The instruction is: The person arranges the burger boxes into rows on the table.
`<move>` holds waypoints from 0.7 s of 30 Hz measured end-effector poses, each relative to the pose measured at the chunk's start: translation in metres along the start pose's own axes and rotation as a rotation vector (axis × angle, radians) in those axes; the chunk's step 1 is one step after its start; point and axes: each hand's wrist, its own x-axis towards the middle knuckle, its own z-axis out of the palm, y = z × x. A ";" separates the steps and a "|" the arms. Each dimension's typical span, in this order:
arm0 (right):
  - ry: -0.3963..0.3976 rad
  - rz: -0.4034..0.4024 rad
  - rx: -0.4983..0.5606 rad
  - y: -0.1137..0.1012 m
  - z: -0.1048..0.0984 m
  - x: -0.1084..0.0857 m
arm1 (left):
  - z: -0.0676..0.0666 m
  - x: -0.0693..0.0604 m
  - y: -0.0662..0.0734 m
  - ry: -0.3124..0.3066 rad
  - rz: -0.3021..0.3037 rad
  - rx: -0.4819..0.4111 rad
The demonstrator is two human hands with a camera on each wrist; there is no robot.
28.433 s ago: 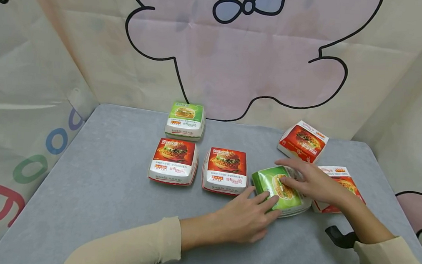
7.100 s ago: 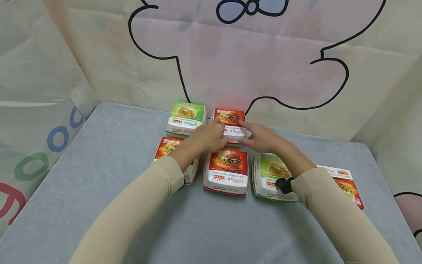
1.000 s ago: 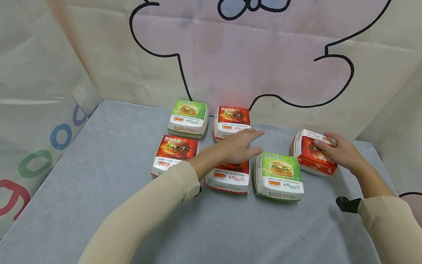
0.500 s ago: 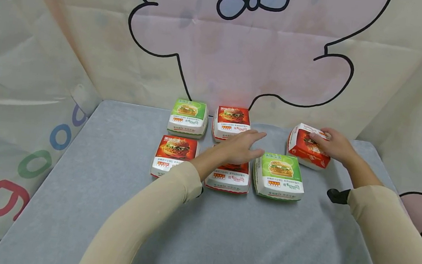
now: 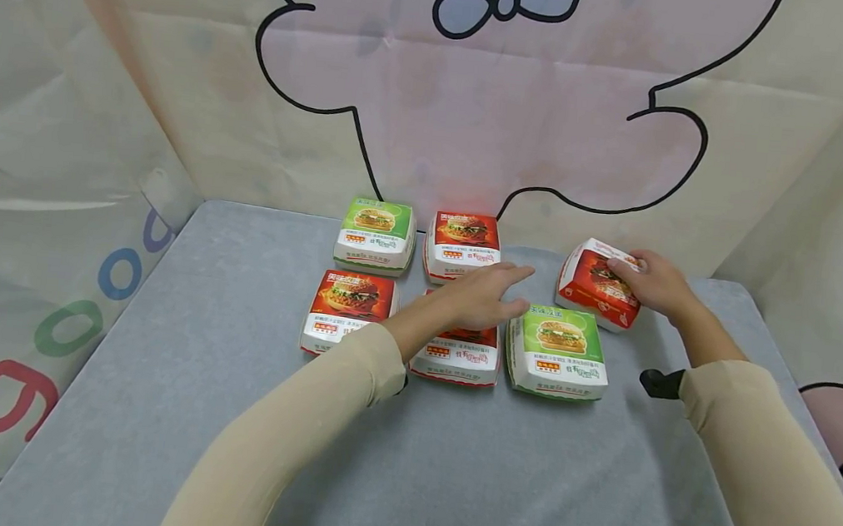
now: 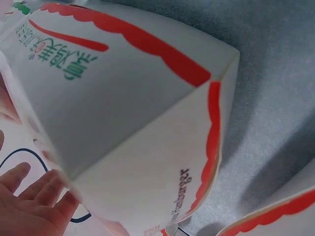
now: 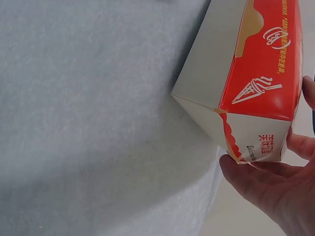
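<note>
My right hand (image 5: 656,283) grips a red and white burger box (image 5: 594,288) at the back right, thumb on its top; the box sits turned at an angle. In the right wrist view, fingertips (image 7: 234,169) hold a white corner of it. My left hand (image 5: 481,293) reaches over a red burger box (image 5: 459,354) in the front row, covering part of it; its fingers are extended and hold nothing. The left wrist view has the hand (image 6: 37,204) beside a white box wall with red scalloped trim (image 6: 128,147). Whether they touch is unclear.
A green burger box (image 5: 374,238) and a red one (image 5: 466,242) stand in the back row. Another red box (image 5: 348,311) and a green box (image 5: 558,354) flank the front middle one. All rest on a grey cloth-covered table (image 5: 409,487) before a printed curtain (image 5: 418,129).
Over the last second my right hand has brought the red burger box leftward and back, behind the front green box. My left hand has barely moved.
</note>
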 end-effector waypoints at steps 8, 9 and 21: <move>0.001 -0.010 -0.002 -0.008 0.000 -0.001 | 0.002 0.003 0.002 0.004 0.016 0.012; 0.000 -0.011 0.001 -0.009 0.000 -0.002 | 0.002 0.003 0.003 0.003 0.016 0.014; -0.030 -0.039 0.031 -0.010 -0.001 -0.003 | 0.006 0.011 0.009 -0.011 -0.011 0.027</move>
